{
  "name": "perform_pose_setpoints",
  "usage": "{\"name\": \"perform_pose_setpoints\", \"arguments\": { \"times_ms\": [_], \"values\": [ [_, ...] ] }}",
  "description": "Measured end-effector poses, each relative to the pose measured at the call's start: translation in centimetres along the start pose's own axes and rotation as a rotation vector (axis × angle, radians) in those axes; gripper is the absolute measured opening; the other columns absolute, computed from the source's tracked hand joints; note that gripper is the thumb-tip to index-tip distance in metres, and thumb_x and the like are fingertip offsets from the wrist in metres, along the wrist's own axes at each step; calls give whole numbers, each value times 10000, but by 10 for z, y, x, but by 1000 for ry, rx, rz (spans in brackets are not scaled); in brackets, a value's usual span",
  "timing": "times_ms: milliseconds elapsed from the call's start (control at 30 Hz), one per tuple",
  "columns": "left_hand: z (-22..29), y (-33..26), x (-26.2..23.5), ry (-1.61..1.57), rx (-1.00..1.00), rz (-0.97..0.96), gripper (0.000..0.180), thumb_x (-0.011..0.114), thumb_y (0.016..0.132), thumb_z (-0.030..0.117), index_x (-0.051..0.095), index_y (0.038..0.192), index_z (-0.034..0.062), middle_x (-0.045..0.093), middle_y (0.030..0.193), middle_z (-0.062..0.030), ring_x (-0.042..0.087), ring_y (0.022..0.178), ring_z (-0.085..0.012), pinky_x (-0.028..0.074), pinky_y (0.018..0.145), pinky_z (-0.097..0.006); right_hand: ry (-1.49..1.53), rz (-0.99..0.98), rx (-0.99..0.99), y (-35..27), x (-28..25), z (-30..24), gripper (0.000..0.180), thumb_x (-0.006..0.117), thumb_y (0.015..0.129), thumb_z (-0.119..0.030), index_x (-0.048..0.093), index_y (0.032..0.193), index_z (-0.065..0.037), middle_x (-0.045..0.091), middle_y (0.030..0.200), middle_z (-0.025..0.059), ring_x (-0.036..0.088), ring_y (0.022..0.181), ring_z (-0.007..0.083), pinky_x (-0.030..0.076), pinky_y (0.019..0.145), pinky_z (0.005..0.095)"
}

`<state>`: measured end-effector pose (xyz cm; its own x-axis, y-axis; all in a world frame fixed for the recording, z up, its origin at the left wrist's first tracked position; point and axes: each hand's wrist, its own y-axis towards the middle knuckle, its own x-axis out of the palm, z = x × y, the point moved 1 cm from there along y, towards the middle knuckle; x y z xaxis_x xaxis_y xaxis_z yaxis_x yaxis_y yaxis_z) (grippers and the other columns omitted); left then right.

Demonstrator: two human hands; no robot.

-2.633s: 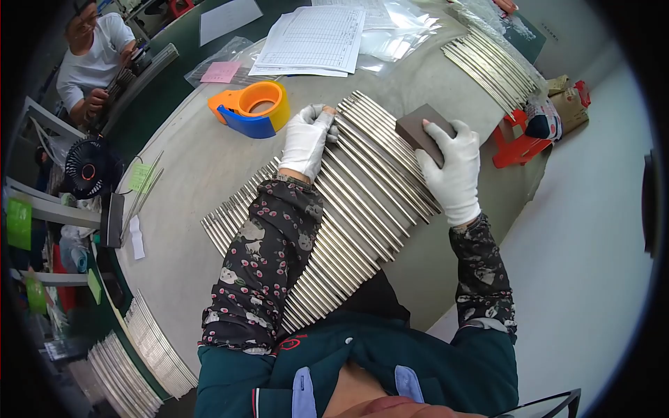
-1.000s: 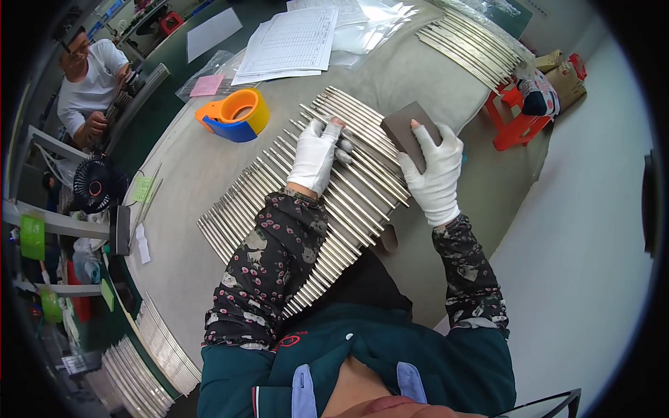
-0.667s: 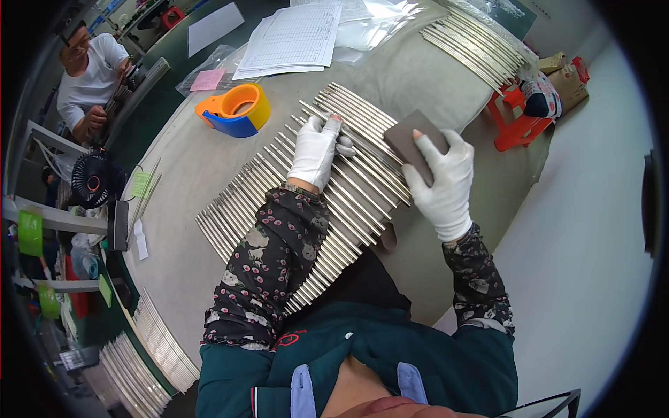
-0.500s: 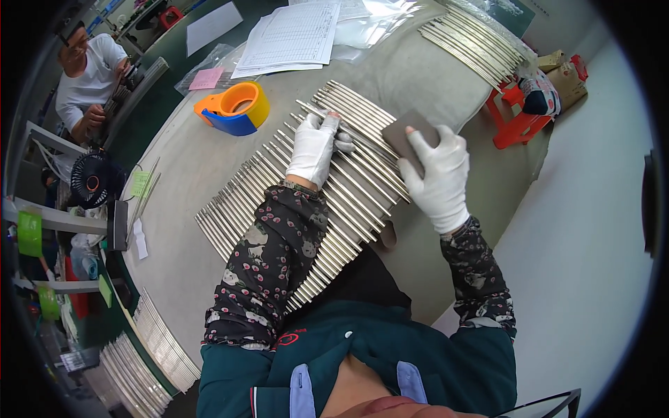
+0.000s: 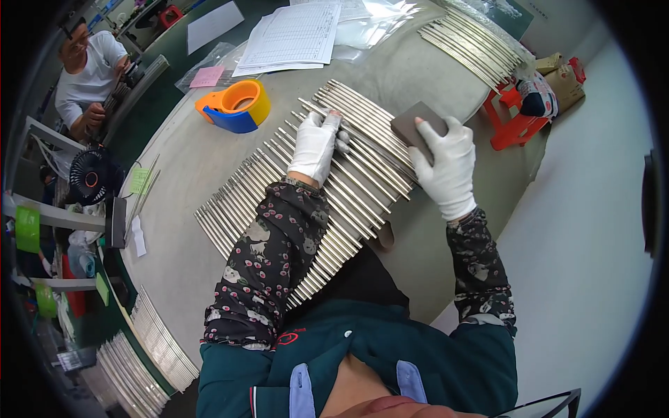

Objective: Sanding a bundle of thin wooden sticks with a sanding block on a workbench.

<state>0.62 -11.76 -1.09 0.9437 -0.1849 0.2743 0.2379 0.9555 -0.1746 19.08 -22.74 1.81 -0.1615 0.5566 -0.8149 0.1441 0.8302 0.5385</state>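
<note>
A row of shiny metal rods (image 5: 355, 188) lies side by side across the table in front of me, fanned along a slant. My left hand (image 5: 315, 146), in a white glove with bare fingertips, is curled round a metal rod (image 5: 306, 105) above the row; how many rods it grips is partly hidden by the fingers. Just past the rods' right ends, my right hand (image 5: 448, 167), also gloved, clasps a flat grey-brown block (image 5: 417, 125) that looks like a sanding sponge. The thumb presses on the block's top face.
An orange and blue tape dispenser (image 5: 237, 106) stands left of the rods. Behind it lie printed sheets (image 5: 289, 38) and a pink note (image 5: 207, 76). More rods (image 5: 474, 45) rest at the far right, near a red stool (image 5: 512, 125). A small black fan (image 5: 90, 177) and a co-worker (image 5: 90, 76) are leftward.
My right hand has shifted slightly right with the block, away from the rods. My left hand stays almost in place on the rod.
</note>
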Motion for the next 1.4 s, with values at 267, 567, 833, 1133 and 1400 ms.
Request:
{"name": "perform_pose_setpoints", "arguments": {
  "times_ms": [267,567,833,1133,1400],
  "values": [
    [4,-3,5,35,-5,1,239,554,976,197,504,1071,-17,555,791,-61,539,596,-117,479,536,-255,8,105,-47,-12,-2,12,464,728,697,-208,647,1147,-130,516,1104,198,512,941,357,453,816,437],
    [2,0,4,29,12,4,226,553,974,195,508,1056,-11,558,808,-58,556,611,-116,504,535,-250,158,114,-154,-13,-12,-5,491,752,680,-239,644,1147,-132,503,1141,212,511,979,368,441,867,445],
    [3,-2,3,29,2,8,218,532,985,190,501,1048,-16,560,817,-69,553,618,-121,502,539,-256,239,63,-255,-19,-15,-8,486,748,670,-218,652,1137,-128,502,1150,211,513,969,368,449,846,448],
    [2,-1,2,20,10,36,242,530,985,210,510,1045,-23,557,758,-58,555,585,-119,510,524,-258,240,-80,-362,-22,-16,-24,452,728,696,-214,644,1134,-135,516,1129,196,515,976,356,451,866,429],
    [3,1,1,-18,13,25,233,531,985,210,508,1014,-20,559,737,-63,555,577,-121,509,519,-256,321,-37,-347,-26,-7,-5,506,759,668,-206,644,1152,-114,520,1117,205,514,973,367,449,854,440]
  ]
}}
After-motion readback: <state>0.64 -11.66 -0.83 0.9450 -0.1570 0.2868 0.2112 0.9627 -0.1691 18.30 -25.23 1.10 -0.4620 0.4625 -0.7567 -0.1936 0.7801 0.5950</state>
